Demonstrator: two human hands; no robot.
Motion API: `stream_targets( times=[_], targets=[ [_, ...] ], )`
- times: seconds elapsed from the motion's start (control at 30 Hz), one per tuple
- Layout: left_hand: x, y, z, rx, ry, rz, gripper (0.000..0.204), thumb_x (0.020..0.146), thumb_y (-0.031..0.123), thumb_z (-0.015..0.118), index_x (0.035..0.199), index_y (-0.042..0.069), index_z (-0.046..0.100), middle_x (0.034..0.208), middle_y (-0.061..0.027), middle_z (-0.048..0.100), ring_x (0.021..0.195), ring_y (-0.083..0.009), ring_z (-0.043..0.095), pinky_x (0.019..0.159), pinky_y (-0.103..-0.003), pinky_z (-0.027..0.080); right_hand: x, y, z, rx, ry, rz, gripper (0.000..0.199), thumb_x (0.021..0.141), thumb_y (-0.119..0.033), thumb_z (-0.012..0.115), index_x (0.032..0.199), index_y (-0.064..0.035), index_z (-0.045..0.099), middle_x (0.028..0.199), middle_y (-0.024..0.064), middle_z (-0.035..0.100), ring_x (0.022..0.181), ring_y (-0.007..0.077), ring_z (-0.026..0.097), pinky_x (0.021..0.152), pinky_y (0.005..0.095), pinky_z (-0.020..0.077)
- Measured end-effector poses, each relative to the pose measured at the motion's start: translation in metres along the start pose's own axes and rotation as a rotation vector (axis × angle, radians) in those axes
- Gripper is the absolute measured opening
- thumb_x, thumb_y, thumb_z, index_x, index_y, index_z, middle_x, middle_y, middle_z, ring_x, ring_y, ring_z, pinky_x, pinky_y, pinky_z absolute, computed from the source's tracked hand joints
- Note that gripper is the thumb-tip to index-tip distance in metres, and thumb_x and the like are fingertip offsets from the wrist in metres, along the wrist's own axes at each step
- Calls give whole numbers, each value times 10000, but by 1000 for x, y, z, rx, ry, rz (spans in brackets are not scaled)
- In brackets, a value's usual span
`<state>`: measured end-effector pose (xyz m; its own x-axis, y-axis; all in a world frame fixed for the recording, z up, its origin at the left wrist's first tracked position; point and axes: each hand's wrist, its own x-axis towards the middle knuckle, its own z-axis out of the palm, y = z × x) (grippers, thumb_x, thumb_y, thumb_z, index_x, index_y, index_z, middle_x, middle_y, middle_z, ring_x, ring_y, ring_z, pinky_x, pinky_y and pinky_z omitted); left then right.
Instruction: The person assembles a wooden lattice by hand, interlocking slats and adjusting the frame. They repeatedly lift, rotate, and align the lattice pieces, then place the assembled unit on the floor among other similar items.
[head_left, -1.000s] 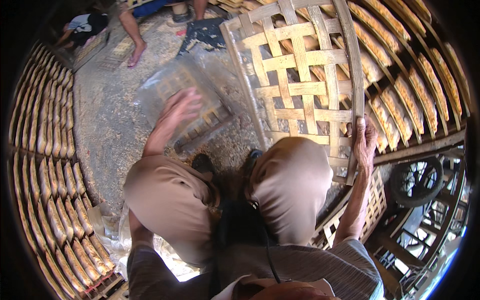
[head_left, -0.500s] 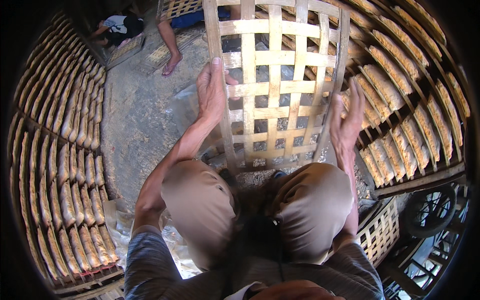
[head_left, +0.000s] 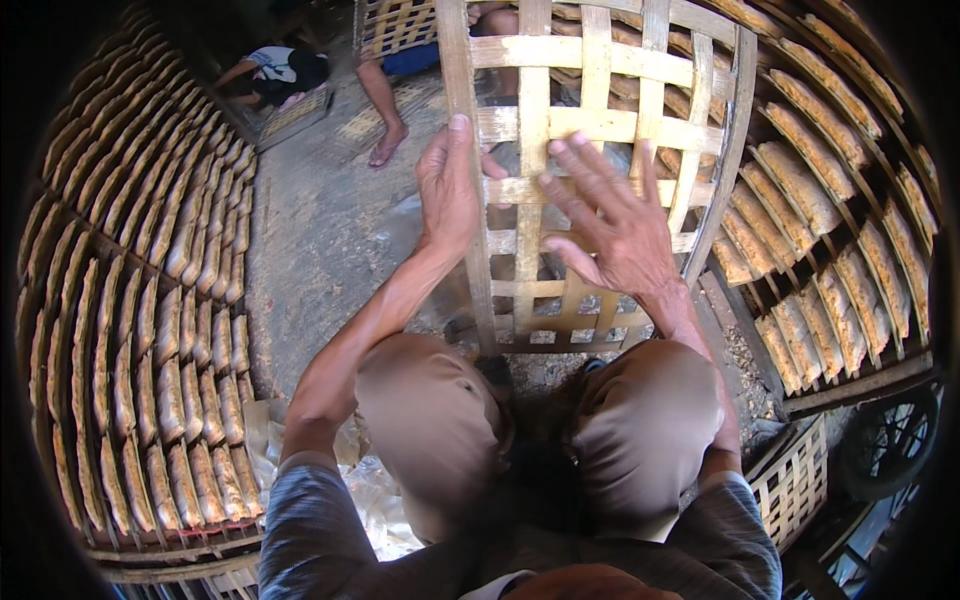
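Note:
A woven bamboo tray (head_left: 620, 124) with a wooden frame stands upright in front of my knees, its open lattice facing me. My left hand (head_left: 450, 195) is closed round the tray's left frame bar, thumb on the near side and fingertips showing behind it. Across the lattice, my right hand (head_left: 625, 235) is spread with its fingers apart and somewhat blurred. Whether its palm touches the strips, I cannot tell. The tray's lower edge is near the floor between my feet.
Tall racks of pale orange-white slabs (head_left: 185, 385) line the left; similar racks (head_left: 860, 300) stand at right. Another lattice tray (head_left: 795, 480) leans near a wheel (head_left: 890, 440) at lower right. Clear plastic (head_left: 385, 505) lies by my left leg. Two people (head_left: 285, 70) (head_left: 385, 110) are beyond.
My right hand has left the area of the tray's right frame bar and moved left across the lattice, fingers spread. My left hand keeps its hold on the left bar.

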<state>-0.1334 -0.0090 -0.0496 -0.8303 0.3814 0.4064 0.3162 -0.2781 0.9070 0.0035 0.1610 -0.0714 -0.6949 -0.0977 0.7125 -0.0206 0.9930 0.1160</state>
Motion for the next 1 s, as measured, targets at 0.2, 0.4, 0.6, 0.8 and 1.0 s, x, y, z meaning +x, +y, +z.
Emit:
stream_targets(
  times=[0.2,0.4,0.6,0.8,1.0],
  targets=[
    [2,-1,6,-11,-2,82,462,1111,436,476,907,51,630,694,-23,577,616,-99,546,541,-266,468,3,-7,-5,67,99,-89,552,939,-524,679,1358,-165,681,1625,27,444,1564,282,283,1240,716,112],
    [15,-18,-9,32,16,90,398,1084,403,564,842,100,655,665,-31,613,539,-75,554,498,-247,432,-20,-5,12,189,-10,-115,625,986,-543,613,1524,-242,511,1667,42,375,1575,286,251,1233,723,114],
    [24,-29,-38,102,88,77,398,1098,394,512,919,68,655,690,-12,573,558,-81,560,402,-245,500,-69,15,21,92,3,-63,648,993,-535,608,1568,-277,458,1673,47,361,1565,281,287,1248,687,139],
    [23,-39,-74,151,186,-30,465,1094,477,473,1087,32,611,833,-49,563,781,-122,596,600,-353,645,-96,54,27,292,94,97,437,1015,-258,625,1435,-136,624,1468,145,603,1419,313,514,1198,520,366],
    [35,-59,-97,-1,379,-151,439,1089,452,502,1147,24,579,890,-61,559,840,-185,646,593,-389,660,-157,101,66,1028,-124,791,580,947,39,578,1514,-74,526,1311,130,711,1277,230,625,1150,405,434]
  ],
)
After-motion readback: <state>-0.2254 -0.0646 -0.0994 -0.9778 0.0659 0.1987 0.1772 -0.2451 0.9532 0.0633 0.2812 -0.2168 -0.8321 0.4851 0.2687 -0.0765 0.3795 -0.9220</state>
